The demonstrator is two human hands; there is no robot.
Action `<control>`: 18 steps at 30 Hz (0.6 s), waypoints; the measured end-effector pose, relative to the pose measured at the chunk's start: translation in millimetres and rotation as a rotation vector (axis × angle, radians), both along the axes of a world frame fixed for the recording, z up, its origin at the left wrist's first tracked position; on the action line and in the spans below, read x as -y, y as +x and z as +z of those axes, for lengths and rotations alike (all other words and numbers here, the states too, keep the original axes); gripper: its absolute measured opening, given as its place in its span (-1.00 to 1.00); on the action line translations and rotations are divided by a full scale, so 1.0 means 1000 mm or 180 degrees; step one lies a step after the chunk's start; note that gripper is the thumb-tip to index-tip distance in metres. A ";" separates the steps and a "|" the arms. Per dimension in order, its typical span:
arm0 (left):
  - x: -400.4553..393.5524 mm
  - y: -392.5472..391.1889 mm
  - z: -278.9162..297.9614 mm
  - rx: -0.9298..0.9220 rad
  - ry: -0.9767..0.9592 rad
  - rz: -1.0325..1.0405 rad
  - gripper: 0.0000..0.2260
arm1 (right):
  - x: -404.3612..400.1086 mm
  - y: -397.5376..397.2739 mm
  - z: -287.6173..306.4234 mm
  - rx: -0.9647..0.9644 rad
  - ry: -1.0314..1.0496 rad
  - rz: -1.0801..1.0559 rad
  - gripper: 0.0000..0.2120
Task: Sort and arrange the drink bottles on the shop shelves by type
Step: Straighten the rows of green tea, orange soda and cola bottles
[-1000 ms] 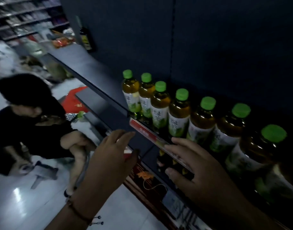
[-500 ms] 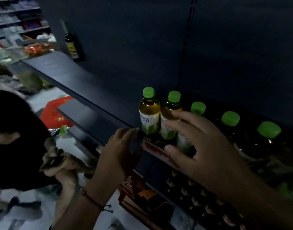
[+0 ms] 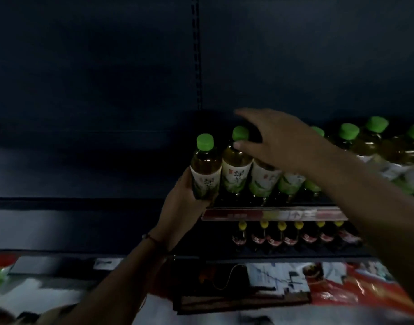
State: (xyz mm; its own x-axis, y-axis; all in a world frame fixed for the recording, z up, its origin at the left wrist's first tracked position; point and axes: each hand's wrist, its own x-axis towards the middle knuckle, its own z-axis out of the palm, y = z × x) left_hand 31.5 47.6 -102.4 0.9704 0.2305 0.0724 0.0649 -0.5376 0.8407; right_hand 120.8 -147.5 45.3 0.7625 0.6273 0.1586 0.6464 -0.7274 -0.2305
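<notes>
Dark shelf | left hand fingers clamped on end bottle | right hand fingers spread, touching second bottle

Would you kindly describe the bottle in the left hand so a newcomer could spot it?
Find the shelf with the red price strip. Its row of green-capped tea bottles ends on the left with the held bottle, the only one with the left hand around its base.

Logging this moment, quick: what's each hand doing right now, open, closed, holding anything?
Left hand: closed around the lower body of the leftmost green-capped bottle.
Right hand: open, fingers spread over the next bottles in the row, gripping nothing.
</notes>
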 end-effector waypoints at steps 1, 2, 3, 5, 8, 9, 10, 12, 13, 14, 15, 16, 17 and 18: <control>-0.001 0.001 -0.003 0.0040 0.0005 -0.0014 -0.44 | -0.004 0.003 0.002 -0.0154 -0.0095 -0.0016 -0.36; -0.002 0.002 -0.005 0.0083 0.0036 -0.0029 -0.46 | -0.008 0.006 0.003 -0.0287 -0.0168 -0.0022 -0.38; -0.003 0.003 -0.006 0.0118 0.0086 -0.0051 -0.46 | -0.012 0.008 0.003 -0.0367 -0.0200 -0.0020 -0.43; -0.007 0.006 -0.010 0.0148 0.0139 -0.0122 -0.47 | -0.014 0.010 0.003 -0.0395 -0.0165 0.0003 -0.58; -0.010 0.010 -0.012 0.0223 0.0141 -0.0198 -0.44 | -0.013 0.010 0.004 -0.0530 -0.0051 -0.0050 -0.65; -0.010 0.011 -0.013 0.0224 0.0151 -0.0201 -0.45 | -0.013 0.009 0.004 -0.0571 -0.0026 -0.0067 -0.66; -0.011 0.011 -0.013 0.0224 0.0134 -0.0194 -0.45 | -0.013 0.007 0.003 -0.0593 -0.0005 -0.0074 -0.66; -0.014 0.012 -0.013 0.0171 0.0085 -0.0273 -0.44 | -0.013 0.005 0.003 -0.0600 0.0043 -0.0109 -0.66; -0.015 0.011 -0.011 0.0123 0.0017 -0.0380 -0.43 | -0.013 0.004 0.003 -0.0602 0.0057 -0.0138 -0.65; -0.018 0.010 -0.007 0.0116 -0.0060 -0.0485 -0.38 | -0.012 0.003 0.003 -0.0603 0.0064 -0.0162 -0.65; -0.020 0.008 -0.002 0.0146 -0.0067 -0.0538 -0.31 | -0.012 0.003 0.002 -0.0606 0.0079 -0.0180 -0.63; -0.021 0.005 0.007 0.0243 0.0050 -0.0504 -0.22 | -0.011 0.002 0.001 -0.0607 0.0110 -0.0192 -0.61; -0.020 0.002 0.018 0.0400 0.0331 -0.0378 -0.16 | -0.009 0.001 -0.001 -0.0604 0.0152 -0.0209 -0.56; -0.019 0.001 0.032 0.0657 0.0707 -0.0243 -0.13 | -0.007 -0.001 -0.003 -0.0592 0.0195 -0.0219 -0.51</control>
